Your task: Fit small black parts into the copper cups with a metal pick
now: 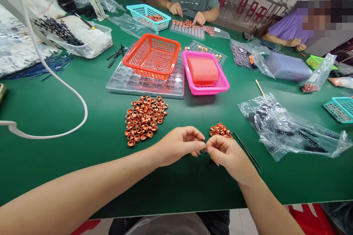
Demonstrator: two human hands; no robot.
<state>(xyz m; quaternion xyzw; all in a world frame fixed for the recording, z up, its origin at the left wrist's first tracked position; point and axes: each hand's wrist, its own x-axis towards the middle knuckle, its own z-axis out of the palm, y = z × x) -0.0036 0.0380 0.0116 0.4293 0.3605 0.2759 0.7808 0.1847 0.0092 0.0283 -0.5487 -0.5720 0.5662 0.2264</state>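
My left hand (180, 145) and my right hand (230, 156) meet above the green table, fingertips pinched together around a small black plastic piece (203, 152). Much of that piece is hidden by the fingers, and its exact shape cannot be made out. Just behind my right hand lies a small heap of copper-coloured cup-shaped parts (220, 130). A larger spread of the same copper-coloured cups (145, 119) is to the left, beyond my left forearm. Dark tweezers (248, 153) rest on the table to the right of my right hand, touching nothing I can see.
Ahead stand an orange basket (131, 58) on clear plastic trays (118, 80) and a pink basket (224, 84) holding a pink block. Plastic bags with black parts (286, 128) lie right. A white cable (85, 106) loops left. Across the table, a person (187, 3) handles copper-coloured parts.
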